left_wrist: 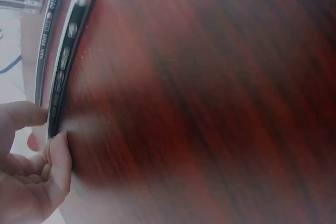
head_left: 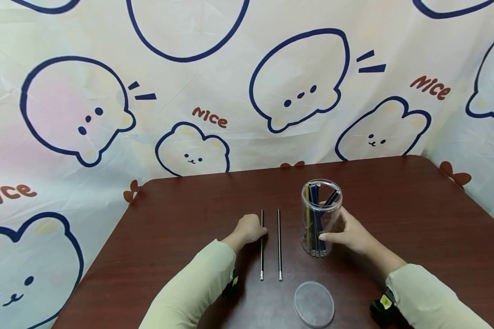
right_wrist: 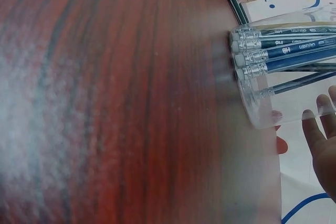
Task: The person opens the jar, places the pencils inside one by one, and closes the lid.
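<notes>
Two dark pencils lie side by side on the brown table, eraser ends toward me. My left hand (head_left: 250, 228) pinches the left pencil (head_left: 262, 262) between thumb and fingertips; the left wrist view shows the thumb (left_wrist: 29, 115) and fingers at its sides. The other pencil (head_left: 280, 246) lies just to the right. A clear jar (head_left: 322, 208) stands upright further right, with several pencils (head_left: 314, 224) inside, erasers down. My right hand (head_left: 354, 234) grips the jar from its right side, thumb across the front and the other fingers partly hidden behind it.
A round clear lid (head_left: 314, 304) lies flat on the table (head_left: 181, 256), in front of the jar. Behind the table hangs a pale cloth (head_left: 238, 151) printed with cartoon bears, which also runs along the left and right sides.
</notes>
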The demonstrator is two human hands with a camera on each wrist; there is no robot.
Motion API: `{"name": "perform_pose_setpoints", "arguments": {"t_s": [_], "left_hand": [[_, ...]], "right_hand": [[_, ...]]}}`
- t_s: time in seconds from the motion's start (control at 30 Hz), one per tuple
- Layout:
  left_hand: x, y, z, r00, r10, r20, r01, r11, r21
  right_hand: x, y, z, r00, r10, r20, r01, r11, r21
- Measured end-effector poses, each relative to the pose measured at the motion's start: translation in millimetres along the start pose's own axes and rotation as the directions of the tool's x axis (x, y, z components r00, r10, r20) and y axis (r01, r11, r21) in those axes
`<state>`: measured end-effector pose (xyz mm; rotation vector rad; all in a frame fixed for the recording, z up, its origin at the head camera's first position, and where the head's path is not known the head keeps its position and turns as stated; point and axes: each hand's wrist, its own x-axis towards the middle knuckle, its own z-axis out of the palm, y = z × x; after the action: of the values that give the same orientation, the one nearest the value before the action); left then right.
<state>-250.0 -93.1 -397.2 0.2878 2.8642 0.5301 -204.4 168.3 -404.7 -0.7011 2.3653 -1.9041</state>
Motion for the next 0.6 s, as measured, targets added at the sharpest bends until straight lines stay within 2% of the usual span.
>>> {"name": "perform_pose_setpoints", "arguments": {"t_s": [0.23, 0.3, 0.4, 0.47, 0.6], "left_hand": [[0.5, -0.1, 0.3, 1.0, -0.018, 0.017, 0.018, 1.0, -0.011], [1.5, -1.4, -0.7, 0.999, -0.02, 0.032, 0.022, 0.999, -0.047], [3.9, -4.8, -3.3, 0.998, -0.022, 0.062, 0.032, 0.987, -0.158], [6.0, -8.3, -5.3, 0.995, -0.024, 0.094, 0.048, 0.963, -0.266], [9.4, -14.7, -11.6, 0.987, -0.014, 0.162, 0.091, 0.875, -0.476]], "right_hand": [[0.9, 1, -1, 1.0, -0.003, 0.022, 0.002, 1.0, 0.022], [1.2, 0, -1, 1.0, 0.005, 0.027, -0.006, 1.0, 0.029], [1.1, -1, -2, 1.0, 0.011, 0.028, -0.011, 1.0, 0.022], [0.6, -2, -3, 0.999, 0.019, 0.027, -0.02, 1.0, 0.015], [-0.4, -3, -3, 0.999, 0.027, 0.022, -0.027, 1.0, 0.002]]}}
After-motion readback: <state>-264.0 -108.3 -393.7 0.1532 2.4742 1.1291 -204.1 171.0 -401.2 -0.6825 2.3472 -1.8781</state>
